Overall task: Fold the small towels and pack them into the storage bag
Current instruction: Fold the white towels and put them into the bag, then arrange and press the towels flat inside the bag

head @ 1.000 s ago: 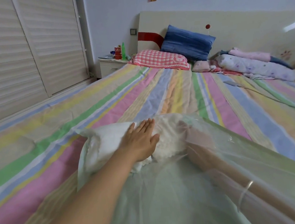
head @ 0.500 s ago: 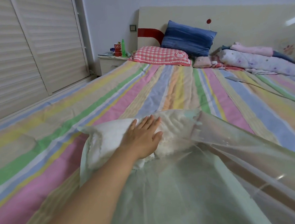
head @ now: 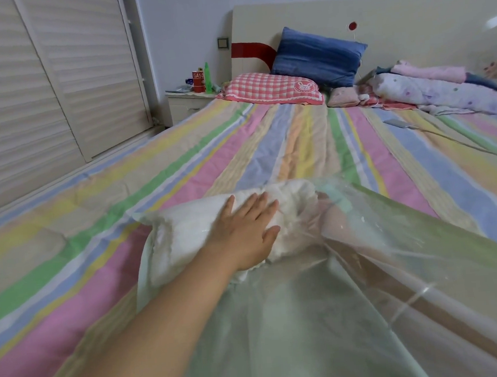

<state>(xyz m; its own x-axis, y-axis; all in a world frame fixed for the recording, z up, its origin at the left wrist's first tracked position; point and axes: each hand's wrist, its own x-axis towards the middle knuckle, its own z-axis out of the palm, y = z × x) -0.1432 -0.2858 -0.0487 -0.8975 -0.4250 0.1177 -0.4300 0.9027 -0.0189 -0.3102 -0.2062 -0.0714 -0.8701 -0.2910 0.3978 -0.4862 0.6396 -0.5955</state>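
A translucent greenish storage bag (head: pixel 296 318) lies on the striped bed in front of me, its far end stuffed with white towels (head: pixel 182 226). My left hand (head: pixel 244 230) lies flat on top of the bag, fingers spread, pressing on the towel bundle from outside. My right arm runs inside the bag from the lower right. My right hand (head: pixel 332 214) shows only dimly through the plastic at the right side of the towels, so its fingers are unclear.
The striped bedsheet (head: pixel 267 145) stretches ahead. At the headboard lie a red checked pillow (head: pixel 269 90) and a blue pillow (head: pixel 317 55), with rolled bedding (head: pixel 438 90) at right. A phone with a cable (head: pixel 396 123) lies on the bed. A nightstand (head: pixel 187 101) and louvred doors (head: pixel 39 79) stand at left.
My right hand has pushed a little further into the bag beside the towels, and the plastic over it has shifted. My left hand stays flat on the bundle.
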